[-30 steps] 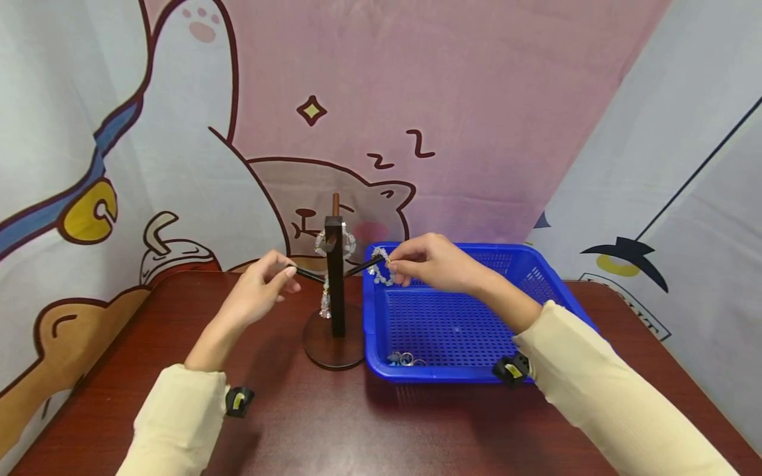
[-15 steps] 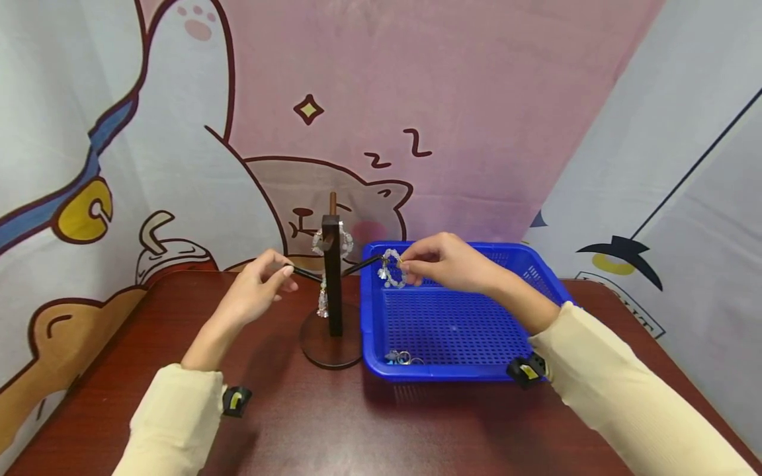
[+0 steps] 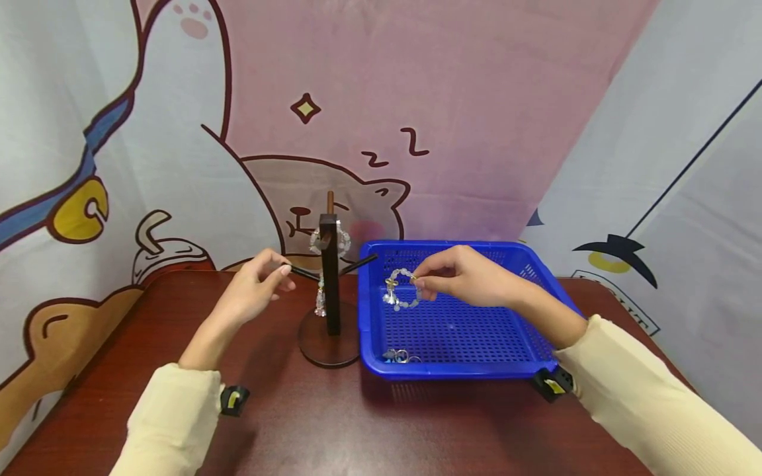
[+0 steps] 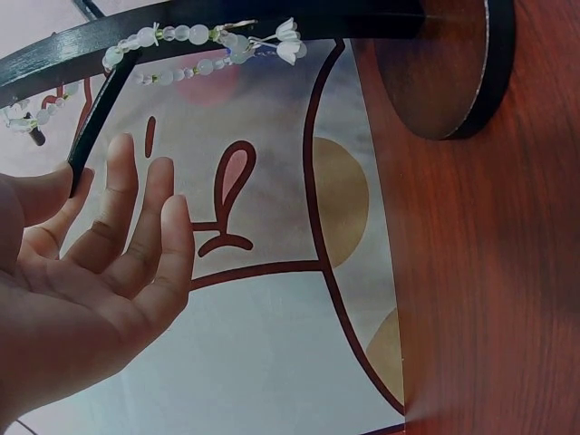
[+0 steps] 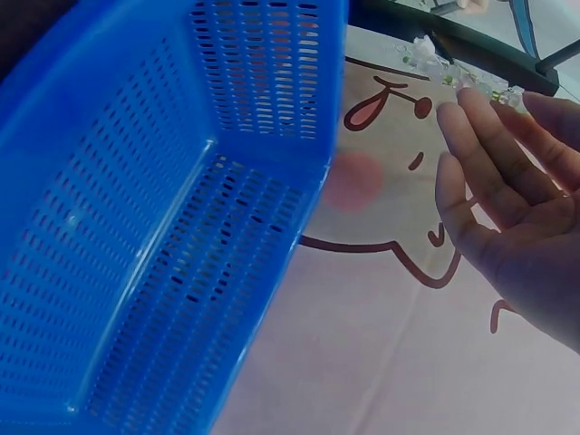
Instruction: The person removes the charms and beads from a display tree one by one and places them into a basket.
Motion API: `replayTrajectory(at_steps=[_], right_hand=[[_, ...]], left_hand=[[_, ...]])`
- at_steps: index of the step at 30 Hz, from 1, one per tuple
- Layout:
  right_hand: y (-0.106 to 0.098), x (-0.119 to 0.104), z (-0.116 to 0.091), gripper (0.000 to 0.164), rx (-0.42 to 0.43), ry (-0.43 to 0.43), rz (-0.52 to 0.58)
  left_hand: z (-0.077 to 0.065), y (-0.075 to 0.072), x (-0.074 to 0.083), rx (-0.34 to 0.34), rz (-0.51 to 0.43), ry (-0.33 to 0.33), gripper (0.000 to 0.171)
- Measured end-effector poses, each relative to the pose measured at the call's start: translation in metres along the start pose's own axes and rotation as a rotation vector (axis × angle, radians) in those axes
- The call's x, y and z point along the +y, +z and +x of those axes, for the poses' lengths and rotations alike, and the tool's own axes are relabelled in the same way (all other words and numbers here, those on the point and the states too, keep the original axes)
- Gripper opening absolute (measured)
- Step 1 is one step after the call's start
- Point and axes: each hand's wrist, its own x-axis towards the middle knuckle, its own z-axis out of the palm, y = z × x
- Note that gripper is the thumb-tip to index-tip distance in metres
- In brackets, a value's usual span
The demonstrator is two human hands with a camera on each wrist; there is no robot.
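In the head view my right hand (image 3: 467, 276) pinches a clear beaded bracelet (image 3: 405, 306) with a white flower charm, held above the blue basket. The bracelet hangs apart from the right peg (image 3: 360, 264) of the dark wooden stand (image 3: 331, 284). My left hand (image 3: 253, 287) pinches the end of the stand's left peg (image 4: 101, 118) between thumb and index finger; the other fingers are spread. A beaded bracelet (image 4: 172, 36) with a flower charm hangs on that peg in the left wrist view. Another bracelet (image 3: 344, 240) hangs near the stand's top.
The blue basket (image 3: 458, 371) stands right of the stand on the reddish-brown table (image 3: 286, 423). Small rings and a bluish item (image 3: 395, 357) lie in its near left corner. Behind the table hangs a printed cloth (image 3: 464, 165).
The bracelet has come off the end of the right peg. My right hand has carried it right and slightly down, over the basket. My left hand keeps its grip on the peg.
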Motion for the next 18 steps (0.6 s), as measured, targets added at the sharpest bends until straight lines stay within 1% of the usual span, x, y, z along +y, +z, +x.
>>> replayTrajectory(at_steps=[7,12,18], right_hand=[[0.008,0.004,-0.015,0.012,-0.058,-0.002,0.003],[0.016,0.009,-0.026,0.012,-0.106,0.02,0.02],[0.026,0.019,-0.033,0.012,-0.128,0.028,0.045]], left_hand=[[0.0,0.0,0.0,-0.003,0.0,-0.004,0.016],[0.0,0.0,0.0,-0.005,0.002,-0.005,0.016],[-0.002,-0.001,0.001,-0.007,0.002,-0.011,0.018]])
